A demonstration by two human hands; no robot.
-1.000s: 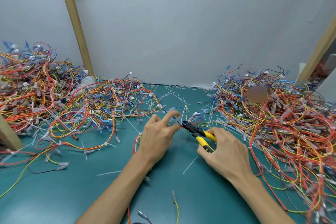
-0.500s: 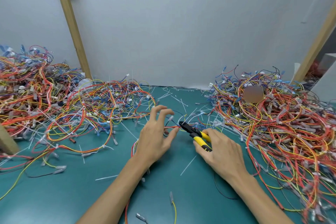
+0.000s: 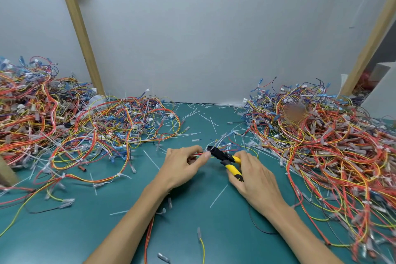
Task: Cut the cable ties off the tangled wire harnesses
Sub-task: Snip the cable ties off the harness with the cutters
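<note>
Teal bench (image 3: 64, 231) lay between wire heaps. At its centre, the left hand (image 3: 182, 167) pinched a small harness (image 3: 200, 154); the right hand (image 3: 252, 176) gripped cutters (image 3: 225, 157), nose toward ten o'clock, apparently meeting the tie there.

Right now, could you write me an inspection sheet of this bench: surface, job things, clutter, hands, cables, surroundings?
Surface: teal mat, largely covered.
Job's things: yellow-handled cutters, tip at a small red and yellow wire bundle.
Clutter: cut white ties and loose terminals scattered about.
Hands: left hand pinches the bundle; right hand grips the cutters.
Cables: left heap and right heap, both tangled.
Surroundings: grey wall, wooden posts.
</note>
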